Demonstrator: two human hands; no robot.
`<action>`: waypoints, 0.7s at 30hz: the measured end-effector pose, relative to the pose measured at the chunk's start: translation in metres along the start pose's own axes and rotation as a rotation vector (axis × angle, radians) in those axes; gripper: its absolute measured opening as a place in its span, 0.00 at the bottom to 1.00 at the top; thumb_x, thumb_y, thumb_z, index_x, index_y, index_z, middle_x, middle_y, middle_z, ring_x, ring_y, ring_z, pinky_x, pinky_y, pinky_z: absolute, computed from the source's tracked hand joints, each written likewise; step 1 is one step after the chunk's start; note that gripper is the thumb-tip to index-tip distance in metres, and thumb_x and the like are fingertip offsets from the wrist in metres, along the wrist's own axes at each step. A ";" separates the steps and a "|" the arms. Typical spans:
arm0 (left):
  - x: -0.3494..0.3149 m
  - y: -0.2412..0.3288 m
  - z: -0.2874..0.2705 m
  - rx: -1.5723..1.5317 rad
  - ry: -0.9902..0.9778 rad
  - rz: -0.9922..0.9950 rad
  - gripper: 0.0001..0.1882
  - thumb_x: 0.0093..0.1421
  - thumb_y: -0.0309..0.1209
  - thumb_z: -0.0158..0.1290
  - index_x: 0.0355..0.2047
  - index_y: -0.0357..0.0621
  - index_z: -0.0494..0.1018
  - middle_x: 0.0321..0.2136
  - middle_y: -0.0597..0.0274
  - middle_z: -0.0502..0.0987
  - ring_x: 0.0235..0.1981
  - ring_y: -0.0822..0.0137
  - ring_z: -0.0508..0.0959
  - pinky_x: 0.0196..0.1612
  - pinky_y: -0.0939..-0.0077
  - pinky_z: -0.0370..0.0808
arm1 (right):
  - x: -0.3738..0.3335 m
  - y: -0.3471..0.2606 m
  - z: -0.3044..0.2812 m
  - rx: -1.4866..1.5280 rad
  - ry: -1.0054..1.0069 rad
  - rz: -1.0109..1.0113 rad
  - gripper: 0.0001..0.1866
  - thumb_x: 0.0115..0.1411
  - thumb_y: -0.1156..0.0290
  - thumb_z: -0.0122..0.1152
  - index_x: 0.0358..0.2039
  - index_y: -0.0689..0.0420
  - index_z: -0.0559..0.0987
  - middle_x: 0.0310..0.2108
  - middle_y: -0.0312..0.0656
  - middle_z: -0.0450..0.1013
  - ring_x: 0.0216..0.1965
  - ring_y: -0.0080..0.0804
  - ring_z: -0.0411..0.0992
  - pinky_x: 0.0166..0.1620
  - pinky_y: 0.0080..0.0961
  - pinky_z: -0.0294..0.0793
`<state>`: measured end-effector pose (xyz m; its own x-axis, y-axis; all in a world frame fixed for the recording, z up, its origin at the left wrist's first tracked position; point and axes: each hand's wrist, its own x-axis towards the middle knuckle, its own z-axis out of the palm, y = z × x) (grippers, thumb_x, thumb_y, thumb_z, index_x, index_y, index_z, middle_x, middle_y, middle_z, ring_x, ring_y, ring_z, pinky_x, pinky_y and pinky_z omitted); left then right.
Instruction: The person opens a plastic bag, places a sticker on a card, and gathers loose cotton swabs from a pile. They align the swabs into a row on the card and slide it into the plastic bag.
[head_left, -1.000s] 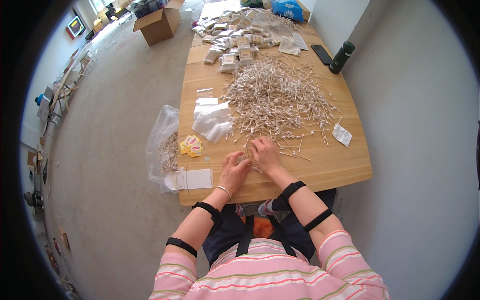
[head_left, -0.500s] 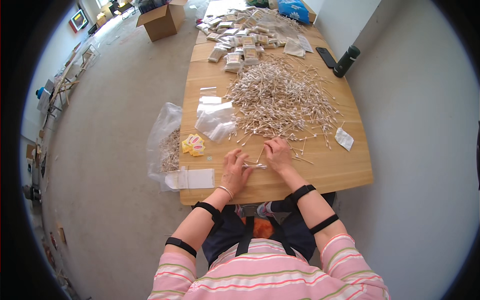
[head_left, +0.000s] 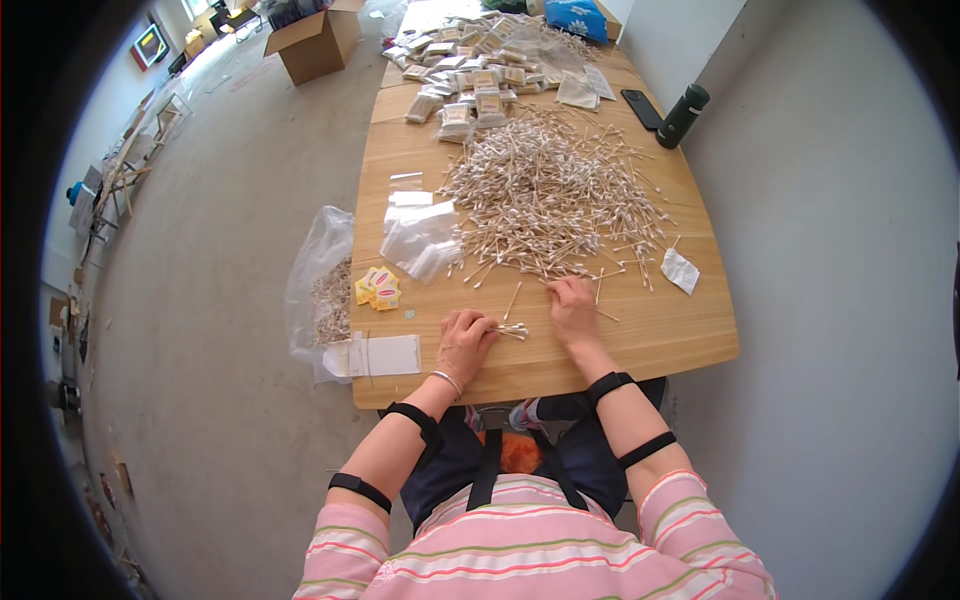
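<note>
Already, filled packets (head_left: 487,80) crowd the table's (head_left: 640,340) far edge; loose swabs (head_left: 555,185) lie unpacked; left hand (head_left: 466,340) clasps a bundle (head_left: 514,331), right hand (head_left: 574,308) bunched, hold unclear

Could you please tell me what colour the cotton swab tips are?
The swab tips are white, showing best in the head view.
</note>
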<state>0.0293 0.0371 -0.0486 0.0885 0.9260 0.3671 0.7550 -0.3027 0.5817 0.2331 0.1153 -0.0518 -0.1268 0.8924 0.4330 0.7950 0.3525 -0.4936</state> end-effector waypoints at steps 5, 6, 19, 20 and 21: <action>-0.001 0.001 -0.004 -0.037 -0.018 -0.032 0.13 0.47 0.31 0.61 0.35 0.48 0.76 0.37 0.60 0.72 0.44 0.57 0.70 0.49 0.62 0.65 | -0.004 -0.042 0.013 0.148 -0.093 -0.082 0.03 0.51 0.76 0.58 0.27 0.53 0.79 0.30 0.37 0.73 0.37 0.38 0.68 0.42 0.34 0.68; 0.000 0.005 -0.004 -0.048 0.041 -0.080 0.15 0.47 0.30 0.61 0.38 0.48 0.75 0.41 0.58 0.71 0.47 0.55 0.69 0.52 0.61 0.64 | -0.007 -0.049 0.014 0.191 -0.138 -0.126 0.04 0.51 0.76 0.58 0.28 0.53 0.79 0.31 0.37 0.73 0.37 0.39 0.69 0.42 0.33 0.69; 0.001 -0.005 -0.003 -0.009 0.008 0.023 0.17 0.48 0.31 0.61 0.40 0.44 0.74 0.43 0.57 0.71 0.51 0.53 0.68 0.59 0.58 0.61 | 0.009 -0.027 0.003 0.104 -0.237 -0.058 0.06 0.53 0.72 0.59 0.33 0.52 0.79 0.35 0.37 0.72 0.40 0.40 0.69 0.44 0.34 0.71; 0.002 -0.005 -0.003 -0.010 0.009 0.026 0.17 0.48 0.31 0.61 0.40 0.44 0.74 0.43 0.57 0.71 0.51 0.53 0.68 0.59 0.58 0.61 | 0.013 -0.021 0.002 0.006 -0.185 -0.044 0.05 0.52 0.71 0.60 0.31 0.52 0.79 0.33 0.37 0.71 0.40 0.39 0.69 0.44 0.34 0.70; 0.002 -0.005 -0.002 -0.024 0.007 0.012 0.17 0.48 0.31 0.61 0.40 0.44 0.74 0.42 0.56 0.71 0.50 0.53 0.68 0.58 0.58 0.62 | 0.015 -0.016 0.002 -0.091 -0.133 -0.029 0.04 0.52 0.69 0.61 0.30 0.51 0.80 0.32 0.36 0.71 0.40 0.39 0.68 0.44 0.34 0.70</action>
<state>0.0246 0.0395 -0.0490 0.0932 0.9206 0.3793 0.7377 -0.3197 0.5946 0.2175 0.1240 -0.0387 -0.2236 0.9137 0.3393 0.8396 0.3574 -0.4090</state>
